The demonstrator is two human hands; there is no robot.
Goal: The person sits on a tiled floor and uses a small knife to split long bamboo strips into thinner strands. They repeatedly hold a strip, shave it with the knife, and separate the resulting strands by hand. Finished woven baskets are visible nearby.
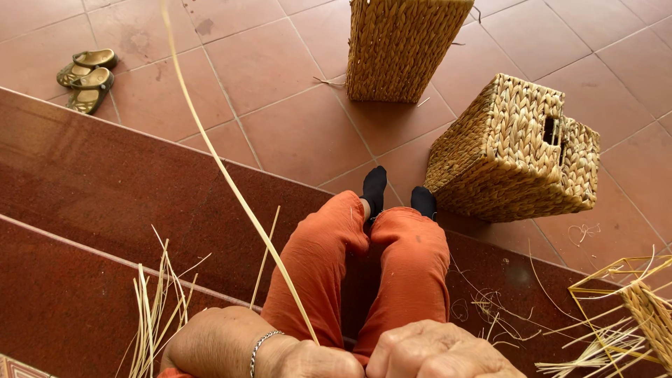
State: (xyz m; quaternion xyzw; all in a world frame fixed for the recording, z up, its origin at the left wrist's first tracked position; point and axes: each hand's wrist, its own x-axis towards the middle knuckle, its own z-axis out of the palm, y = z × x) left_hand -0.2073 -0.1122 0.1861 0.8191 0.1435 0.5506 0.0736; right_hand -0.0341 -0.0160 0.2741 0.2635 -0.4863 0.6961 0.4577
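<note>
Seated on dark red stone steps (84, 189), feet in black socks (374, 187) on the terracotta tile floor (294, 126).

Largest first: a tall woven basket (399, 45) stands at 12 o'clock, top cut off by the frame. A square woven basket (514, 150) lies tipped on its side at 2 o'clock, just beside the right foot, handle slot showing. A yellow wire frame (616, 301) with weaving begun on it sits at 4 o'clock, partly out of view. A loose bundle of pale strands (150, 315) lies on the step at 8 o'clock. Sandals (87, 77) at 10 o'clock, well apart.

Hands at 6 o'clock, fists side by side, close together. Left hand (315, 358), bracelet on the wrist, is closed around a long pale strand (231, 178) that rises from the fist and sweeps up to 11 o'clock, out of frame. Right hand (437, 350) is curled shut; whether it grips the same strand, cannot tell, since the lower edge cuts it off.

Risks, as judgement: the strand is long and thin with its free end unsupported, so a sharp bend at the fist could kink or snap it. The whipping end could catch the tall basket. Loose strands on the step could tangle or slide underfoot.
</note>
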